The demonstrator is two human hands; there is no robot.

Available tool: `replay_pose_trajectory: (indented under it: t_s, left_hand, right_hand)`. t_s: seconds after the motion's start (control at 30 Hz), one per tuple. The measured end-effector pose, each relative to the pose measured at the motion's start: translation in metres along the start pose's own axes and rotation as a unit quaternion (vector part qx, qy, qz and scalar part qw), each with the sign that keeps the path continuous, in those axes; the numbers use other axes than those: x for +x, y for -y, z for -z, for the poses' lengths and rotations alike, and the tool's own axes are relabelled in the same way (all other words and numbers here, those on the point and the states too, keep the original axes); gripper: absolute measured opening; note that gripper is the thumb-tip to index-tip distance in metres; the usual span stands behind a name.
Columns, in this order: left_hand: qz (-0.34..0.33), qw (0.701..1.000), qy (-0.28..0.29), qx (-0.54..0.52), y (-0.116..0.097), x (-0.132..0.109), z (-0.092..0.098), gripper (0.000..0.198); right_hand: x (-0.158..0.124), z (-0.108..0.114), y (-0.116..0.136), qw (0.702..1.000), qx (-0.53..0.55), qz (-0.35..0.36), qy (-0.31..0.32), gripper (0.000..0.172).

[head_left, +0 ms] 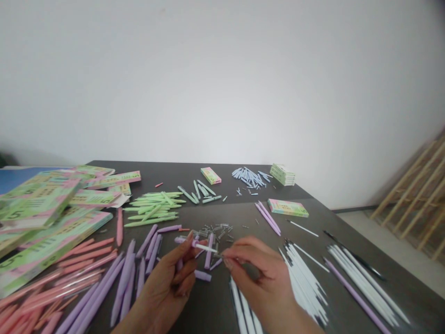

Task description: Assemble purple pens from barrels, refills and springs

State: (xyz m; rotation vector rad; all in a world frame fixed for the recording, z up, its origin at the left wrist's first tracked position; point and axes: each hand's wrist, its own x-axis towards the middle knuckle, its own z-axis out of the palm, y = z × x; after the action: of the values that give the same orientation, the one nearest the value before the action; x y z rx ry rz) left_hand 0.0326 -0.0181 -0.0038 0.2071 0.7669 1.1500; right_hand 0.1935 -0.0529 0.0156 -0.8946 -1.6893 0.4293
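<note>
My left hand [175,273] pinches a light purple pen barrel part [180,240], from which a white refill [206,247] sticks out to the right. At the refill's tip, the thumb and fingertips of my right hand [260,271] are closed together. Whatever lies between them is too small to make out. Behind both hands is a scatter of small clear pieces [219,229], with short purple barrel pieces [209,253] among them. Purple pen barrels [127,283] lie left of my left hand. White refills [302,283] fan out beside my right hand.
Salmon-pink barrels [86,255] and a heap of printed pen boxes [45,208] fill the left. Green pens [156,206], grey-green pens [200,190] and blue pieces [248,176] lie farther back. A box [288,208] and more refills [361,278] lie right, before wooden slats [413,190].
</note>
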Motion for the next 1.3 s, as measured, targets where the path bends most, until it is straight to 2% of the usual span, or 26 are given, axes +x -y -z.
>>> replay_pose_trajectory:
  t_s: [0.23,0.57,0.83,1.0,1.3]
  left_hand:
    - [0.0,1.0,0.008,0.018,0.002,-0.002,-0.003,0.019]
    - [0.007,1.0,0.007,0.009,0.004,-0.001,-0.002,0.018]
    - [0.009,0.999,0.015,0.033,0.013,-0.001,0.002,0.021]
    - [0.021,0.999,0.027,0.016,0.018,-0.003,0.001,0.012]
    - [0.046,0.999,0.028,0.008,0.018,-0.006,-0.001,0.023]
  right_hand:
    - [-0.004,-0.003,0.0,0.998,-0.04,0.052,-0.004,0.019]
    - [-0.004,-0.006,-0.001,0.996,-0.059,0.067,-0.006,0.022]
    - [-0.007,-0.011,-0.008,0.997,-0.055,0.048,0.015,0.021]
    - [-0.007,-0.014,-0.01,0.998,-0.042,0.008,0.041,0.019]
    - [-0.007,-0.019,-0.012,0.999,-0.009,-0.011,0.044,0.021]
